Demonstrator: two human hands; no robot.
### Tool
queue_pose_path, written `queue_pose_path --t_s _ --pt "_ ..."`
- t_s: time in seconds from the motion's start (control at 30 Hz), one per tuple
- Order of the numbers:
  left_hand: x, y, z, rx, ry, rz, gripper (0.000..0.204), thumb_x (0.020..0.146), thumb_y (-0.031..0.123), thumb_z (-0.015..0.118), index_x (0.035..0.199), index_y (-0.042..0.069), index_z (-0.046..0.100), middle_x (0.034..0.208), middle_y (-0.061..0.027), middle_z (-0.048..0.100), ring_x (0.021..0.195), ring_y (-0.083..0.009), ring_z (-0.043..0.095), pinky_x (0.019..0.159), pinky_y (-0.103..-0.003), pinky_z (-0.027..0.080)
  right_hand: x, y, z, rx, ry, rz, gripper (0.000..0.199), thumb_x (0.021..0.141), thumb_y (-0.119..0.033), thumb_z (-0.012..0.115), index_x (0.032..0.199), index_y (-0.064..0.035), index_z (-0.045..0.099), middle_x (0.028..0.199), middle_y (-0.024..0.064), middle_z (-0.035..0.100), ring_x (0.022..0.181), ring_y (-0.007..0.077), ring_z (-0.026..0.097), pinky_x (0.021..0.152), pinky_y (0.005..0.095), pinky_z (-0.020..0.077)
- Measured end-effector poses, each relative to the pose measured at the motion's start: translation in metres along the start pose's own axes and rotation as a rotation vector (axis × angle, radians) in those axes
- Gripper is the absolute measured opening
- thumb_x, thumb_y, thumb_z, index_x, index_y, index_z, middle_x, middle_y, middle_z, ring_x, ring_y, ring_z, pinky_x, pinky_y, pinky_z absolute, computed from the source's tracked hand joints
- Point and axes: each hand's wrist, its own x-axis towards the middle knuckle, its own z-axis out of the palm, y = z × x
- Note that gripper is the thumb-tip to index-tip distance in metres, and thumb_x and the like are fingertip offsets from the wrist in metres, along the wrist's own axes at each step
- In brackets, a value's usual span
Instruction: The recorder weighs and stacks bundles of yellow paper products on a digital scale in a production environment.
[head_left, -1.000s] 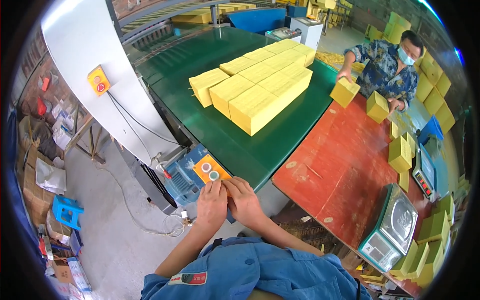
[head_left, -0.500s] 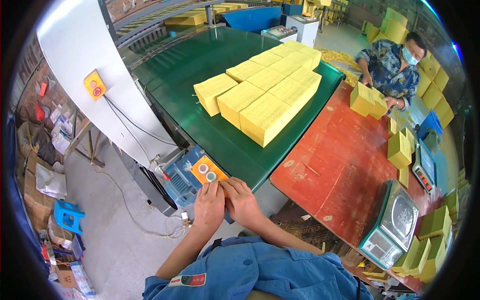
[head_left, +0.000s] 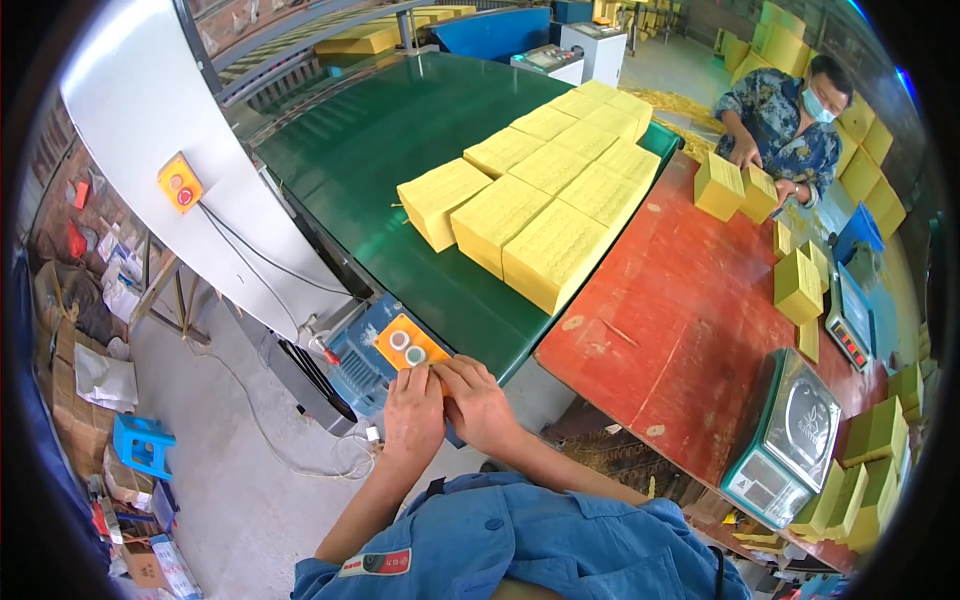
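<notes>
My left hand (head_left: 415, 418) and my right hand (head_left: 478, 405) lie side by side at the near end of an orange push-button box (head_left: 404, 344). Their fingers are bent over its edge and pressed together, hiding that part of it. Two round buttons, one reddish and one green, show just beyond my fingertips. Past the box stretches a green conveyor belt (head_left: 350, 160). Rows of yellow paper blocks (head_left: 555, 250) stand close together along its right side, and one nearer block (head_left: 443, 200) sits slightly askew on the left.
A red tabletop (head_left: 640, 330) adjoins the belt, bearing two scales (head_left: 785, 440) and more yellow stacks (head_left: 798, 285). Across it, a masked co-worker (head_left: 790, 130) handles two blocks. A white panel with an emergency-stop box (head_left: 180, 182) rises at left; a blue stool (head_left: 143, 447) and cable lie beyond.
The yellow blocks have travelled along the belt toward me and rightward. The co-worker's two blocks have come apart. My hands keep their place on the button box; the view has shifted slightly.
</notes>
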Motion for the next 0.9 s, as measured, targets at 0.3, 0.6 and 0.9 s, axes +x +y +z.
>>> queue_pose_path --t_s 0.3,0.6,0.9 --pt "-0.002 -0.001 -0.002 -0.019 0.003 -0.016 0.027 0.076 0.003 0.064 0.102 -0.007 0.065 0.112 -0.0187 0.061 0.100 -0.0350 0.059 0.086 -0.043 0.050 0.001 -0.005 -0.003 0.048 -0.015 0.012 0.053 0.075 0.002 0.068 0.127 0.0025 0.060 0.128 0.0198 0.061 0.123 0.0403 0.056 0.106 0.0458 0.0454" --pt "0.043 0.032 -0.023 -0.065 -0.088 0.030 0.031 0.078 0.002 0.065 0.108 -0.006 0.065 0.112 -0.0173 0.062 0.099 -0.0351 0.060 0.087 -0.043 0.050 -0.001 0.006 -0.043 0.015 0.105 0.060 0.047 0.078 0.001 0.066 0.125 0.0049 0.060 0.125 0.0237 0.061 0.122 0.0401 0.057 0.104 0.0462 0.0471" --pt "0.162 0.086 0.066 -0.343 0.015 0.298 0.032 0.088 0.003 0.062 0.119 -0.007 0.062 0.123 -0.0209 0.061 0.109 -0.0373 0.060 0.094 -0.044 0.051 0.008 0.069 -0.137 -0.205 0.323 0.147 0.048 0.074 0.006 0.066 0.122 0.0075 0.060 0.123 0.0265 0.062 0.115 0.0430 0.060 0.099 0.0470 0.0498"
